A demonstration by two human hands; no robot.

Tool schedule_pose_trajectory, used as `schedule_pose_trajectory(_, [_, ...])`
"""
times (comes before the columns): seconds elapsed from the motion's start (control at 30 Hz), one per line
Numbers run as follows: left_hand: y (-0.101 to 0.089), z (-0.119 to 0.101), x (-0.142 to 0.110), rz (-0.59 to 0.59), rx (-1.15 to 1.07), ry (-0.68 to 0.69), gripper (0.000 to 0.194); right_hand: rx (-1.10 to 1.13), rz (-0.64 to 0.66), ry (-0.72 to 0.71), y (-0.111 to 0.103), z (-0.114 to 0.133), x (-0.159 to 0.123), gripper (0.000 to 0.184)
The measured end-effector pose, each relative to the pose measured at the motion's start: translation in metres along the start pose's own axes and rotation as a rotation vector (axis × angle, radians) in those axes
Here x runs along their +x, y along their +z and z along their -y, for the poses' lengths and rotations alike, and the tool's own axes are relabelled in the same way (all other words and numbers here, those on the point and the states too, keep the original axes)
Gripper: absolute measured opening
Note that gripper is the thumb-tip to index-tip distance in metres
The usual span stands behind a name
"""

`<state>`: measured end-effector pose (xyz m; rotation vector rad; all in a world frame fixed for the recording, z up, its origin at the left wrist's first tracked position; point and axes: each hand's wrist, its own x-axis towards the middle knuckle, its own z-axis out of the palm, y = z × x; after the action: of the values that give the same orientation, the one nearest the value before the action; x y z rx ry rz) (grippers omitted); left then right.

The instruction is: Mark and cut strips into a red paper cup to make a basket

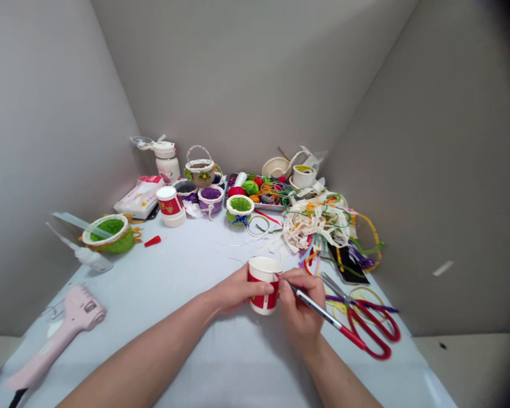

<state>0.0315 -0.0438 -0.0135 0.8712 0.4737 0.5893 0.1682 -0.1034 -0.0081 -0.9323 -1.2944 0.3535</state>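
Note:
A white and red paper cup [261, 306] stands upright near the middle of the table's front half, its mouth facing up. Around its left side wraps my left hand [238, 289], thumb across the red band. My right hand [304, 300] grips a pen [323, 314] with a silver-grey barrel and a red end. The pen's tip meets the cup's right side just below the rim. Close by on the right lie scissors [365, 323] with red handles. Whether the cup's base touches the table I cannot tell.
A pink glue gun [63, 328], a white bottle [93, 259] and a green basket [121, 243] are on the left. Further back are small baskets, stacked cups [172, 209] and a tray of yarn [263, 207]. Tangled lace [310, 221] and a phone [351, 269] lie right.

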Motion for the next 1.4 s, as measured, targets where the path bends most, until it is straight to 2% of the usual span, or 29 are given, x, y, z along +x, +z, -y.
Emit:
schedule_pose_trajectory(0.53, [0.001, -0.001, 0.000, -0.013, -0.053, -0.015, 0.059, -0.013, -0.003, 0.014, 0.001, 0.001, 0.000, 0.014])
schedule_pose_trajectory(0.73, [-0.006, 0.001, -0.001, 0.053, -0.213, -0.078, 0.047, 0.000, -0.120, 0.033, 0.003, 0.004, 0.005, 0.011])
schedule_pose_trajectory(1.0, [-0.015, 0.001, 0.001, 0.060, -0.343, -0.153, 0.048, -0.033, -0.210, 0.183, 0.002, -0.009, 0.003, 0.009])
schedule_pose_trajectory(1.1, [-0.015, 0.000, 0.001, 0.054, -0.389, -0.168, 0.046, -0.070, -0.189, 0.194, 0.001, -0.018, 0.002, 0.006])
schedule_pose_trajectory(1.17, [-0.015, -0.001, 0.001, 0.058, -0.398, -0.169, 0.047, -0.051, -0.160, 0.233, 0.001, -0.024, 0.002, 0.011])
schedule_pose_trajectory(1.3, [-0.013, -0.001, 0.002, 0.057, -0.350, -0.121, 0.052, -0.034, -0.121, 0.335, 0.001, -0.033, 0.003, 0.018])
schedule_pose_trajectory(1.4, [-0.009, -0.002, 0.002, 0.025, -0.258, -0.037, 0.054, -0.040, -0.120, 0.345, 0.001, -0.038, 0.004, 0.017])
